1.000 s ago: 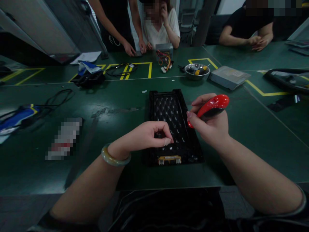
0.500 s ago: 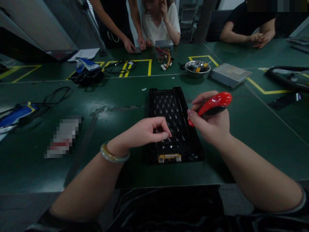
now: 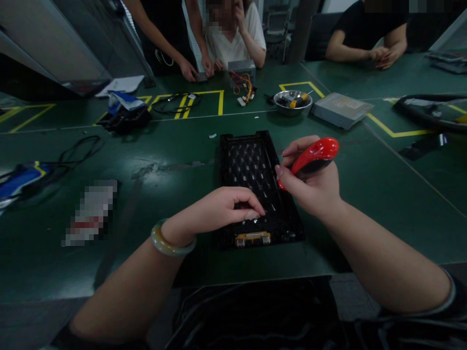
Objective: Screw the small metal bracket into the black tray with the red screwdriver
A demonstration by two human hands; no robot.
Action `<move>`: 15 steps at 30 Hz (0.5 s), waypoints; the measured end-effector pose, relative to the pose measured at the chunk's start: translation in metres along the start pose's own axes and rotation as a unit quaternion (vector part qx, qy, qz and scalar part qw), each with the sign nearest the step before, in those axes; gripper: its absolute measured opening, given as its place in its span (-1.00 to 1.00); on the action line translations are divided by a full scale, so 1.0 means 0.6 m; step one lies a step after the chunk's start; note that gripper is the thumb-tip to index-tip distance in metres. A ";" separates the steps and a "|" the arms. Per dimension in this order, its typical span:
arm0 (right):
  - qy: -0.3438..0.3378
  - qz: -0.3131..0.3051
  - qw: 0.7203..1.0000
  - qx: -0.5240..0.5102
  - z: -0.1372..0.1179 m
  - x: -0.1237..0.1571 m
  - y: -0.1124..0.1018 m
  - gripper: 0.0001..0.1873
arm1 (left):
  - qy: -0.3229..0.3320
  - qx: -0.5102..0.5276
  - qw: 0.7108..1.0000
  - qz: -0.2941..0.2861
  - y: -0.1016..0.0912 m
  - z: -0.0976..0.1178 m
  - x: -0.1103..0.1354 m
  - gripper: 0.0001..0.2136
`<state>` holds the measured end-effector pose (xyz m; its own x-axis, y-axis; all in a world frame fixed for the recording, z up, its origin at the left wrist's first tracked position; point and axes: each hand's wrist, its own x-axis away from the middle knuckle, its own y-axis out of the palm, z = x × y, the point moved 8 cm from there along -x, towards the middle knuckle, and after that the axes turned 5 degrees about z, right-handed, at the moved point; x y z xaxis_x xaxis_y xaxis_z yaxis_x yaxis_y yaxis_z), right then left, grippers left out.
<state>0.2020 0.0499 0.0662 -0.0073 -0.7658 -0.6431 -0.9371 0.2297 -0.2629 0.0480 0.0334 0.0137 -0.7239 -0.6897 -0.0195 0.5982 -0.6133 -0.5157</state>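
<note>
A black casing (image 3: 242,167) with a patterned inner floor lies open on the green table in front of me. A small orange circuit board with metal ports (image 3: 253,239) sits at its near end. My right hand (image 3: 314,182) is closed around a screwdriver (image 3: 321,150) with a bulbous red and black handle, over the casing's right edge. Its shaft is hard to make out against the black. My left hand (image 3: 233,209) hovers over the lower part of the casing, thumb and fingertips pinched together. What they hold, if anything, is too small to tell.
Beyond the casing stand a metal bowl (image 3: 293,109) of tools, a flat metal drive (image 3: 341,109) and a power supply (image 3: 241,73) with coloured wires. On the left lie a blurred-out packet (image 3: 91,211) and a blue item (image 3: 22,180) with cables. Other people are across the table.
My left hand has moved slightly down and right over the casing, toward its near end. My right hand keeps its grip on the screwdriver. The whole view has shifted a little.
</note>
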 end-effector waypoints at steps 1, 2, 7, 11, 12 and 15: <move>-0.002 0.002 1.000 0.001 -0.001 0.000 -0.001 -0.73 | 0.016 -0.019 1.000 -0.002 0.003 0.005 -0.001 -0.85; -0.003 0.003 1.000 0.002 -0.002 -0.001 -0.001 -0.73 | 0.030 -0.035 0.999 -0.004 0.007 0.010 -0.002 -0.84; -0.006 0.001 1.000 0.002 -0.005 -0.002 0.000 -0.74 | 0.035 -0.066 0.997 -0.011 0.022 0.018 -0.003 -0.84; -0.013 0.006 1.000 -0.003 -0.007 -0.003 -0.002 -0.75 | 0.020 -0.073 0.997 -0.016 0.025 0.015 -0.001 -0.82; -0.012 0.005 1.000 -0.001 -0.006 -0.002 -0.002 -0.75 | 0.027 -0.085 0.996 -0.018 0.026 0.016 -0.001 -0.82; -0.006 -0.003 1.000 0.007 -0.004 -0.002 -0.001 -0.75 | 0.055 -0.126 0.990 -0.021 0.029 0.018 -0.002 -0.81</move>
<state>0.2017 0.0492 0.0686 0.0026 -0.7600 -0.6499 -0.9324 0.2330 -0.2761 0.0631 0.0192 0.0142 -0.7875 -0.6112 -0.0794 0.4719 -0.5151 -0.7155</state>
